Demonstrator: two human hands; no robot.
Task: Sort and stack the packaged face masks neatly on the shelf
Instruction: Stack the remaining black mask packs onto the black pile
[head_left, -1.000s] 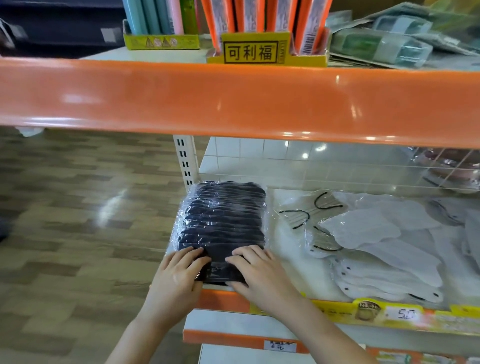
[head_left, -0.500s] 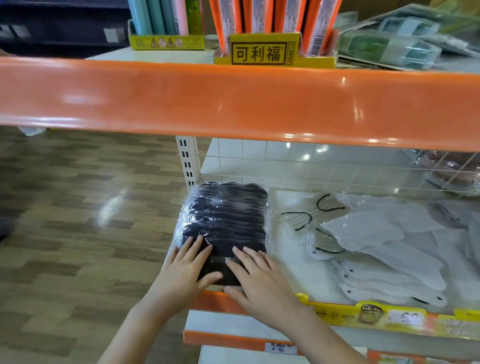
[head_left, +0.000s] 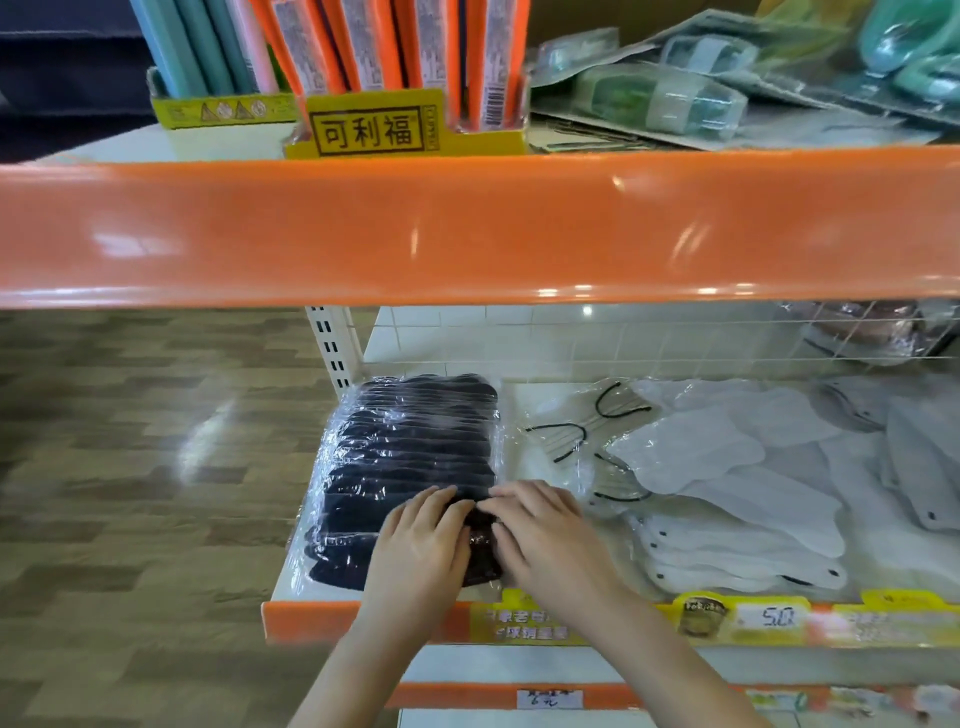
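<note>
Both hands' grip flat, fingers straight, on black mask pack (head_left: 410, 457); white shelf (head_left: 519, 410), wood-pattern floor (head_left: 145, 467)

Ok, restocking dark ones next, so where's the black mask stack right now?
The black mask stack lies at the left end of the lower shelf, beside the upright, left of the white masks, with both hands on its front.

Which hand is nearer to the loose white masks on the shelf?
Right. The right hand rests on the near right end of the black mask stack, beside the white masks. The left hand lies farther left on that stack.
</note>
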